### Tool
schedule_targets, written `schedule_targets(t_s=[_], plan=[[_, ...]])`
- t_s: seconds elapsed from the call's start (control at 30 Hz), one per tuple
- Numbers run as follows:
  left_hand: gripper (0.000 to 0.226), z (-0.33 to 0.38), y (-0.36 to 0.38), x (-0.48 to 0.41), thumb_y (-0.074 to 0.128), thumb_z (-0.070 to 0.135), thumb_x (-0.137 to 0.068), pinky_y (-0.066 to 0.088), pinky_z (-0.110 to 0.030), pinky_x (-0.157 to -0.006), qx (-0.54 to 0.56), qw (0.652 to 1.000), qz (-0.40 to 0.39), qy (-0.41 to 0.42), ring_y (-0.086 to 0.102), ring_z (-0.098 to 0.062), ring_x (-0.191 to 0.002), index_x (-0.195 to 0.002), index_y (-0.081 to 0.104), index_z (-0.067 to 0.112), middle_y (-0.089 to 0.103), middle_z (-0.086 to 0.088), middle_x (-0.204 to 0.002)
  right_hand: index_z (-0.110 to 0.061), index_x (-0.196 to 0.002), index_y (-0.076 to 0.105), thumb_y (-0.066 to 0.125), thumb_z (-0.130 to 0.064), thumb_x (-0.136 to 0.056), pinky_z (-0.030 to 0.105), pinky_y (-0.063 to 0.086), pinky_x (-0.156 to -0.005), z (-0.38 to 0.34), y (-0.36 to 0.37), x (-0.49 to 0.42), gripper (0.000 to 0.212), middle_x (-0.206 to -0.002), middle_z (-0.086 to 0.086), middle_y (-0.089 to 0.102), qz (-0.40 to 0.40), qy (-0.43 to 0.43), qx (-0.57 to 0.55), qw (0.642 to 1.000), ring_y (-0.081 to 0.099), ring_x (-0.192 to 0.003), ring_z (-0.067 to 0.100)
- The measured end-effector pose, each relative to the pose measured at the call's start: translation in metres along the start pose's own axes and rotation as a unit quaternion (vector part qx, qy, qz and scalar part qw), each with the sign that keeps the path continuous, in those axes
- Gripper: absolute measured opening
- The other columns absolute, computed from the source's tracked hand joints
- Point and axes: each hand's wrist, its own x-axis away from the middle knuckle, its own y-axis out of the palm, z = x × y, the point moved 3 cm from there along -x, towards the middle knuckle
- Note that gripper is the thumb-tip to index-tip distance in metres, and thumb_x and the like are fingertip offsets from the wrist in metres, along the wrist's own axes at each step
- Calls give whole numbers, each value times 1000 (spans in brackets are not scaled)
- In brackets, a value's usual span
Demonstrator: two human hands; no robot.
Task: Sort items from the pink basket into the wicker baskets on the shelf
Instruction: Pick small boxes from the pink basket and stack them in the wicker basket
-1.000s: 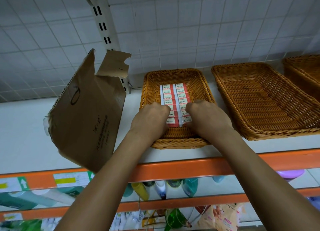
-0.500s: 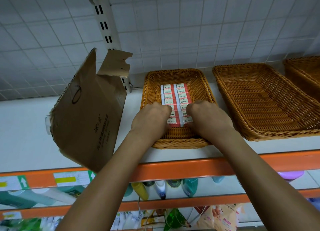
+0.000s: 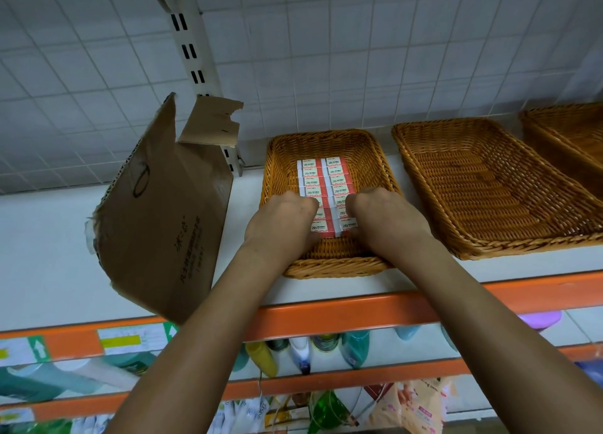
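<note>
Hardly moved since a second ago: left hand (image 3: 280, 220) and right hand (image 3: 385, 218) planted as before over the near end of the wicker basket (image 3: 277, 159). Both with fingers curled down onto the nearest eraser boxes (image 3: 326, 182), thumbs at the near edge, gripping them; fingertips hidden under the knuckles. Boxes lying flat inside the basket, labels up, in two touching rows. Rows running along the basket's long axis, near rim to back rim; each box's own long side set across it. Looks like squaring up the last boxes of this batch. Next, probably: let go without dragging the rows askew, draw back over the near rim, fetch another kind for the empty basket (image 3: 489, 189) just right of it. Pink basket out of view.
</note>
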Motion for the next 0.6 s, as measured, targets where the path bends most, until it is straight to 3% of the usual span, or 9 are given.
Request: schedule_targets(t_s=[0.2, 0.37, 0.6], plan=[[42, 5, -14, -3, 51, 46, -92, 47, -32, -80, 5, 999, 50, 17, 56, -22, -102, -123, 56, 17, 58, -5, -116, -11, -115, 59, 67, -24, -86, 32, 46, -85, 5, -13, -3, 33, -116, 9, 58, -19, -13, -56, 998, 55, -105, 25], [29, 36, -39, -10, 48, 38, -94, 47, -33, -76, 10, 993, 107, 40, 57, -22, -99, -113, 61, 21, 60, -2, -108, -15, -112, 62, 62, -25, -87, 33, 44, -85, 23, -35, 10, 27, -115, 8, 60, 69, -31, -75, 994, 55, -105, 26], [27, 131, -56, -38, 48, 37, -92, 44, -38, -79, -11, 992, 92, 89, 55, -28, -105, -110, 58, 20, 56, -4, -110, -15, -107, 62, 54, -26, -88, 35, 45, -80, 97, -56, 52, 23, -109, 9, 60, 118, 14, -76, 990, 56, -103, 29]])
